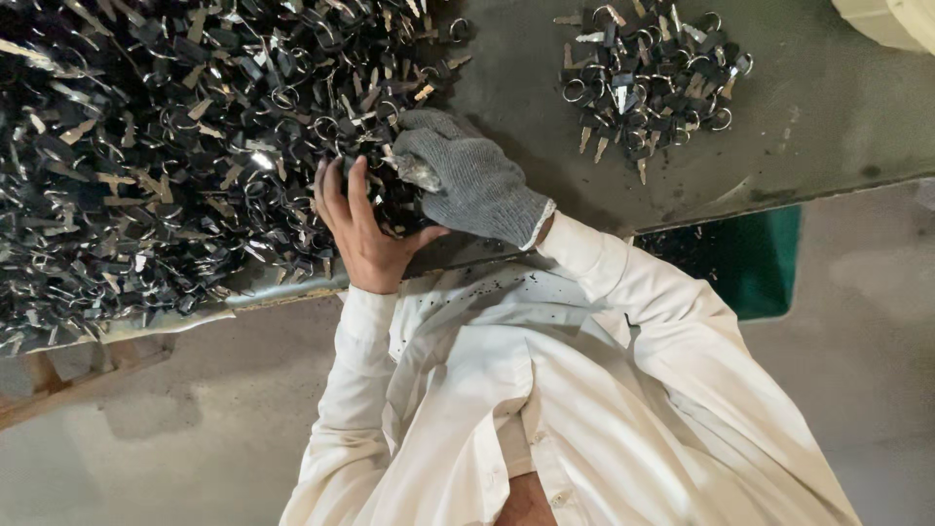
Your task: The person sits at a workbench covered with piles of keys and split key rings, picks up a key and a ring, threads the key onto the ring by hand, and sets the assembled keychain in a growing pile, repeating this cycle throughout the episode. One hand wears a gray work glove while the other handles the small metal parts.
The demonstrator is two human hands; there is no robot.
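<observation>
I see a grey-green table [828, 127] and, covering its left part, a very large heap of small parts [146, 146]: black pieces with flat metal tongues and wire rings, all tangled together. I judge the heap as heavy in mass, but each part as light, stiff and a little slippery. The rings probably hook into each other, so lifting one part may drag its neighbours. A smaller heap [648, 73] of the same parts lies well apart, at the far right of the table. Below the table edge there is a green container [760, 258], and at the upper right corner a pale rounded object [891, 19]; neither one stands in the way. The right hand [472, 180], in a grey knitted glove, is closed on a shiny metal piece [417, 173] at the near edge of the large heap. The left hand [365, 229], bare, touches the heap just beside it with curled fingers; whether it grips something I cannot tell. I would take one part by its flat tongue, because the edges look sharp for bare skin.
</observation>
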